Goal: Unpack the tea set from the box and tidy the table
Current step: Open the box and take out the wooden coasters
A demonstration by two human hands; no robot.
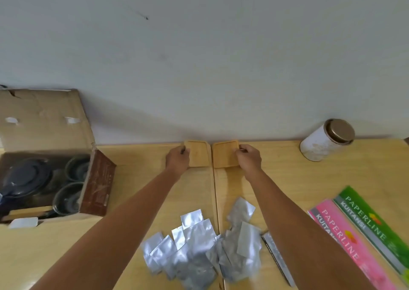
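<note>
Two wooden trays side by side at the table's (276,179) far edge, left hand (177,159) pinching the left tray (199,154), right hand (249,158) the right tray (224,154); box (44,157) well left of the fingers.

At four o'clock on the counter (287,179), the green booklet (374,225) reads "PAPERLINE" and "KUITANSI"; just beside it, the pink booklet (345,241) bears the same two words.
</note>
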